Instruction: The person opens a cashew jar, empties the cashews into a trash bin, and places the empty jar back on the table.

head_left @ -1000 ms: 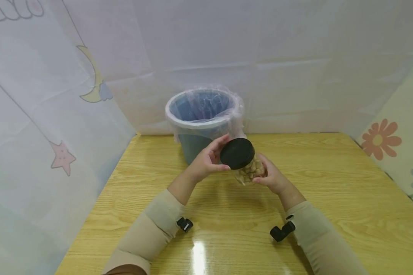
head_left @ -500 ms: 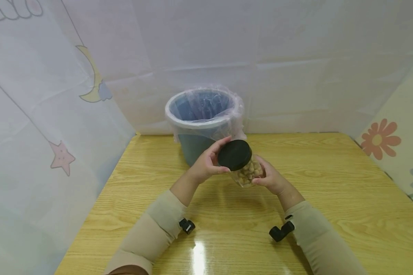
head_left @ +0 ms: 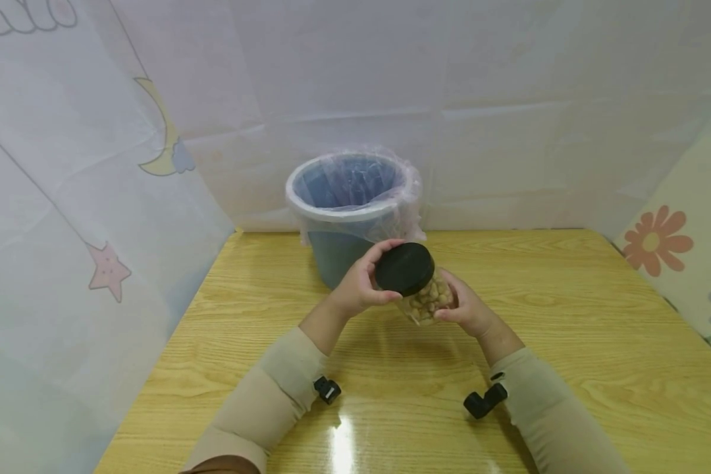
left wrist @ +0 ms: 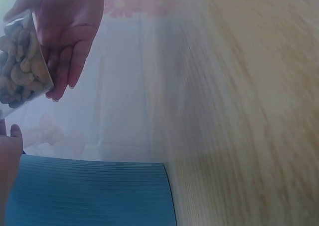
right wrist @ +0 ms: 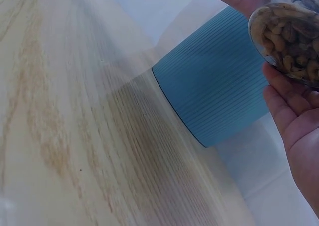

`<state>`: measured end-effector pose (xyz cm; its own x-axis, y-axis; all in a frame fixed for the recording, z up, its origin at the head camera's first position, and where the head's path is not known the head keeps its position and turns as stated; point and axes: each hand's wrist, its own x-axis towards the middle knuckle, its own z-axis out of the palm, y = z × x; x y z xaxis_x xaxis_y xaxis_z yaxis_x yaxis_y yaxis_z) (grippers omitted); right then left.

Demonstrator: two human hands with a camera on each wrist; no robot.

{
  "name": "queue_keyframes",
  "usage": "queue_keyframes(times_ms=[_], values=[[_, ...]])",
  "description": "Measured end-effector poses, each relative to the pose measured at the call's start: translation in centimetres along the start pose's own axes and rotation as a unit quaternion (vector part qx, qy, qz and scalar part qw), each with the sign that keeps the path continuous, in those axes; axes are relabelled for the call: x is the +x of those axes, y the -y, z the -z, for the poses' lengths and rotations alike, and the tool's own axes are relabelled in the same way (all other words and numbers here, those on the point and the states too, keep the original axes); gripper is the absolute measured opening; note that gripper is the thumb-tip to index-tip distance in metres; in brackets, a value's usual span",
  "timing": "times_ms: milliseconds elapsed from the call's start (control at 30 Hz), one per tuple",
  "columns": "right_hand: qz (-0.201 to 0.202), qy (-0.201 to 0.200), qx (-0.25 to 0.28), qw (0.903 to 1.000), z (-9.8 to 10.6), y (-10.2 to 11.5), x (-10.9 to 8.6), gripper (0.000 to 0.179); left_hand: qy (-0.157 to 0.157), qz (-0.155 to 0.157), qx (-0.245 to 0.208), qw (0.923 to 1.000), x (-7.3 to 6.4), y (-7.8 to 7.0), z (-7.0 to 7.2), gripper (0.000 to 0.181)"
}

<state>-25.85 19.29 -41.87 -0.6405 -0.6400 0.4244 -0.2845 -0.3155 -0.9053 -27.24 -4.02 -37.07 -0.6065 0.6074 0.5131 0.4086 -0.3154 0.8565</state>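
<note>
A clear jar of cashews (head_left: 429, 299) with a black lid (head_left: 404, 268) is held tilted above the table, its lid end toward the upper left. My left hand (head_left: 355, 288) grips the lid, thumb in front and fingers round the far side. Around the lower body of the jar curls my right hand (head_left: 473, 312). In the left wrist view, cashews (left wrist: 21, 71) show through the jar wall, with the right hand (left wrist: 70, 31) beside it. The right wrist view shows the jar's base (right wrist: 286, 41) resting against the right hand's fingers; the lid is out of sight there.
Behind the hands stands a blue bin (head_left: 334, 253) with a white rim and a clear plastic liner (head_left: 411, 197) folded over it. The wooden table (head_left: 569, 309) reaches back to a printed cloth backdrop (head_left: 509, 131).
The jar has shifted slightly down and left between the hands. My left hand has moved a little right and down, keeping its grip on the lid; the right hand barely moved.
</note>
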Motion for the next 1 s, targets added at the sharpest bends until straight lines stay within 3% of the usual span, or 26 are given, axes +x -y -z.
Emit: queue_keyframes(times_ms=[233,400,800,1000], values=[[0.024,-0.009,0.012,0.9996,-0.3,0.0,0.2,0.063,-0.018,-0.033,0.047,0.9982,0.2,-0.2,-0.4,0.101],[0.038,-0.014,0.019,0.9990,-0.6,-0.2,0.4,0.061,-0.040,-0.045,0.055,0.9967,0.4,-0.1,-0.7,0.098],[0.060,-0.042,-0.006,0.9973,-0.8,-0.8,0.6,0.060,-0.067,-0.034,0.101,0.9921,0.5,0.2,-1.0,0.098],[0.048,-0.065,-0.018,0.9966,-0.8,-0.8,0.9,0.068,-0.078,-0.027,0.108,0.9907,0.3,-1.5,-1.6,0.095]])
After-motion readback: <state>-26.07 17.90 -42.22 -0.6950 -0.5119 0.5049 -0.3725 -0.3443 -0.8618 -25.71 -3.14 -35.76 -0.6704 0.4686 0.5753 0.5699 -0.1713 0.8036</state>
